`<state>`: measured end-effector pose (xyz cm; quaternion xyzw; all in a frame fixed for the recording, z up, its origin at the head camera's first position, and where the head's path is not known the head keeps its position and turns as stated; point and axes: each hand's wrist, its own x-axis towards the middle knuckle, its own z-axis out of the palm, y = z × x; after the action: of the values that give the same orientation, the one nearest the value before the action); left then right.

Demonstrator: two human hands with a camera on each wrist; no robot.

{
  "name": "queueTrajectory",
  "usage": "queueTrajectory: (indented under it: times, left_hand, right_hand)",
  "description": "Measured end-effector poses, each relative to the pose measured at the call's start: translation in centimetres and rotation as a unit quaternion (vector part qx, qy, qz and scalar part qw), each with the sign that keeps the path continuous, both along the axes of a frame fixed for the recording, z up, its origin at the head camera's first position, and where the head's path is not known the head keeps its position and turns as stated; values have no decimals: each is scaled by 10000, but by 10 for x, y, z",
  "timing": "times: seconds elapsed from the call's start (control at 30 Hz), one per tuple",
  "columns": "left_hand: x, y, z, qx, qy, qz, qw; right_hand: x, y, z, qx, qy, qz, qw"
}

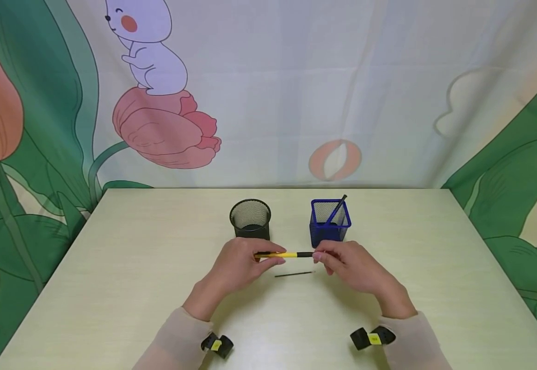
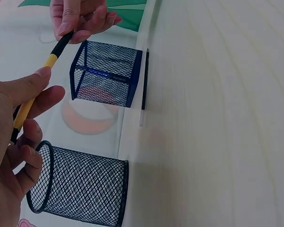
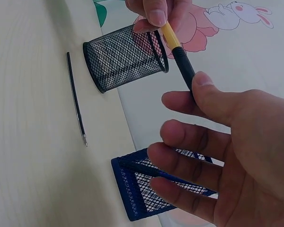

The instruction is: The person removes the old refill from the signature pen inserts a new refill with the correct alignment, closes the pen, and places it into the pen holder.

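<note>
A yellow pen [image 1: 286,255] with a black grip is held level above the table between both hands. My left hand [image 1: 245,262] grips its yellow barrel between thumb and fingers. At the other end, my right hand [image 1: 346,261] pinches the black grip section [image 3: 183,66] with thumb and index finger; its other fingers are spread loosely in the right wrist view. A thin dark pen refill [image 1: 295,274] lies on the table just in front of the pen, its metal tip [image 3: 85,140] pointing to the right. The pen's tip is hidden by the right fingers.
Behind the left hand stands a round black mesh pen holder [image 1: 251,213]. A square blue mesh pen holder [image 1: 328,231] with a dark pen [image 1: 336,209] leaning in it stands behind the right hand. A printed curtain [image 1: 259,92] hangs beyond the table's [image 1: 125,246] far edge.
</note>
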<state>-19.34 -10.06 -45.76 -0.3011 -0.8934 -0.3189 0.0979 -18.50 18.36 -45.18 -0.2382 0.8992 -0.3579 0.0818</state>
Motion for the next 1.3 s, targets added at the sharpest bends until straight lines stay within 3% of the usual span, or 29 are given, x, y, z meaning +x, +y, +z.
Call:
queueTrajectory:
  times: [0.37, 1.3]
  left_hand:
    - [-1, -2, 2, -51, 32, 46, 10000]
    - [-4, -8, 2, -48, -131, 255, 9996]
  right_hand:
    - [0, 5, 3, -3, 126, -252, 9996]
    - [-3, 11, -2, -35, 294, -303, 9991]
